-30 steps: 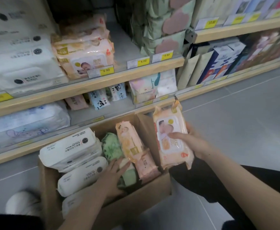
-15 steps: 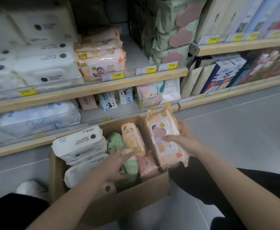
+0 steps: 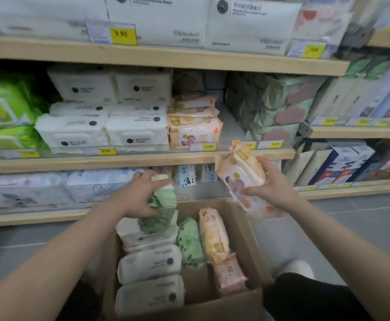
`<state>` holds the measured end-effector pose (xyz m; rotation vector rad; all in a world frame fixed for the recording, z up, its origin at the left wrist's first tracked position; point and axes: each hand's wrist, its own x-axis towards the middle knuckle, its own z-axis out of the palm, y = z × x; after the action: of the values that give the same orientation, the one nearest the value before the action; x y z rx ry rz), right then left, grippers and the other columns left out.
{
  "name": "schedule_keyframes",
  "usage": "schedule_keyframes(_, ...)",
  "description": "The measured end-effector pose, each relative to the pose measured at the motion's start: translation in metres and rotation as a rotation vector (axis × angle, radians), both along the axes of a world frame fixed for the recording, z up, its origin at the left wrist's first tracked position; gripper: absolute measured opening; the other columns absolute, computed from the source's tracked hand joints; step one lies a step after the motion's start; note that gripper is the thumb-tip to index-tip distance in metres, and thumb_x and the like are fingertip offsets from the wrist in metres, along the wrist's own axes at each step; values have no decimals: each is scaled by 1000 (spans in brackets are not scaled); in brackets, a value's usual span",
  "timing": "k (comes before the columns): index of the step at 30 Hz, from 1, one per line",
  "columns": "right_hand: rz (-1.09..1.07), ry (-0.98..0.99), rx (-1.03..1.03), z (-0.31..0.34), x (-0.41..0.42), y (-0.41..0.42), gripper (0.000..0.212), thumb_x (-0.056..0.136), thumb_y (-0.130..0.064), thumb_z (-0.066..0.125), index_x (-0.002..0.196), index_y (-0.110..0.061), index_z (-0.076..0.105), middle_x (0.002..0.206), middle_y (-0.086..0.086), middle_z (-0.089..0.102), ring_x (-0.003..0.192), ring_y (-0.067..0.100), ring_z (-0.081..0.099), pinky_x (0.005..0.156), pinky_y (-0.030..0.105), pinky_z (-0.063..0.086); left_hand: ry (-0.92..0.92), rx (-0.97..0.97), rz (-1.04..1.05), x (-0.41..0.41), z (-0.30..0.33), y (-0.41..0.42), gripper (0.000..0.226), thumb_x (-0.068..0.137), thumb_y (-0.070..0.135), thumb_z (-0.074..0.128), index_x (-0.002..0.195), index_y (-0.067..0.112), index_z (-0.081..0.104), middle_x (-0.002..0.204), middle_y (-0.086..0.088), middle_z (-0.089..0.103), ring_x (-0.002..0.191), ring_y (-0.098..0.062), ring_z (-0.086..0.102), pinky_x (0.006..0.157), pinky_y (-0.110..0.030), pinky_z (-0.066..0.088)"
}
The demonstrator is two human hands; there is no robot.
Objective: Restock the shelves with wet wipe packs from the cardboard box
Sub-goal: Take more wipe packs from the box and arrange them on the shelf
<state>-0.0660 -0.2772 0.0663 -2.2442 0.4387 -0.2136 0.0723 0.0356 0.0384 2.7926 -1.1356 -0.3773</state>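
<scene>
An open cardboard box (image 3: 249, 242) sits on the floor below me with white, green and orange wet wipe packs standing in it. My left hand (image 3: 136, 198) grips a green wipe pack (image 3: 164, 207) lifted above the box's far left corner. My right hand (image 3: 275, 186) holds an orange baby wipe pack (image 3: 240, 172) tilted in the air, just below the middle shelf edge (image 3: 143, 159). On that shelf lies a stack of matching orange packs (image 3: 194, 126), with a bare gap to their right.
White packs (image 3: 101, 130) and bright green packs (image 3: 4, 117) fill the middle shelf's left side; sage green packs (image 3: 279, 107) stand to the right. Small packs sit on the bottom shelf (image 3: 189, 179). My white shoe (image 3: 298, 269) rests right of the box on grey floor.
The view has tilted up toward the shelves. My left hand has lifted a green pack out of the box. My right hand has raised the orange pack toward the middle shelf.
</scene>
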Motion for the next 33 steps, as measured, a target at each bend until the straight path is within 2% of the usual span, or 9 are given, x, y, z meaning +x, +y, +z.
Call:
schedule_keyframes(3, 58, -35, -160, 22, 59, 5, 84, 56, -26, 87, 129, -25, 44, 115, 1, 55, 102, 20, 54, 79, 32, 44, -30, -64, 84, 31, 8, 17, 96, 68, 51, 74, 146, 39, 20, 151, -9, 18, 137, -31, 19, 113, -42, 25)
schedule_keyframes(6, 142, -60, -383, 47, 121, 14, 88, 53, -50, 79, 130, -35, 39, 118, 1, 54, 105, 25, 56, 87, 40, 48, -54, -95, 133, 55, 16, 24, 94, 69, 49, 75, 146, 38, 22, 151, -9, 18, 136, -32, 17, 112, -44, 26)
schedule_keyframes(12, 242, -61, -710, 99, 239, 34, 81, 72, -51, 73, 140, -36, 30, 136, 4, 50, 123, 30, 48, 98, 43, 40, -70, -136, 193, 83, 17, 23, 90, 70, 50, 71, 145, 41, 22, 150, -5, 18, 136, -30, 18, 106, -50, 34)
schedule_keyframes(16, 365, 95, -755, 90, 295, 35, 76, 85, -32, 67, 148, -30, 23, 149, 8, 37, 133, 30, 39, 105, 37, 33, -30, -166, 203, 91, 8, 22, 92, 69, 54, 73, 145, 41, 22, 149, -3, 18, 135, -27, 18, 110, -45, 29)
schedule_keyframes(19, 261, 66, -848, 63, 308, 42, 85, 85, -32, 64, 150, -29, 9, 156, 11, 20, 141, 34, 23, 113, 57, 14, -13, -166, 203, 94, 4, 20, 92, 68, 52, 74, 145, 39, 25, 149, -3, 20, 136, -27, 17, 112, -43, 27)
schedule_keyframes(21, 201, -19, -938, 45, 308, 45, 94, 80, -38, 66, 150, -32, 3, 156, 10, 13, 141, 36, 18, 109, 68, 4, 3, -174, 217, 97, 1, 18, 91, 68, 49, 75, 145, 38, 26, 148, -2, 21, 135, -26, 17, 112, -40, 26)
schedule_keyframes(26, 162, -146, -1052, 36, 313, 44, 82, 78, -38, 68, 145, -31, 21, 141, 14, 35, 129, 38, 33, 105, 70, 12, 35, -250, 275, 104, 0, 19, 93, 65, 43, 79, 144, 39, 30, 147, -1, 23, 135, -24, 20, 110, -36, 25)
schedule_keyframes(28, 150, -120, -1044, 39, 320, 39, 84, 77, -42, 70, 144, -33, 22, 142, 14, 36, 130, 37, 33, 105, 69, 17, 30, -251, 287, 105, -1, 18, 93, 65, 42, 79, 144, 38, 30, 148, -2, 23, 136, -25, 20, 111, -36, 24)
schedule_keyframes(33, 122, -38, -1003, 38, 331, 41, 82, 76, -41, 69, 143, -35, 22, 144, 12, 34, 133, 39, 30, 106, 70, 15, 19, -239, 280, 103, -2, 17, 92, 66, 43, 78, 144, 38, 29, 148, 0, 21, 134, -24, 20, 110, -37, 27)
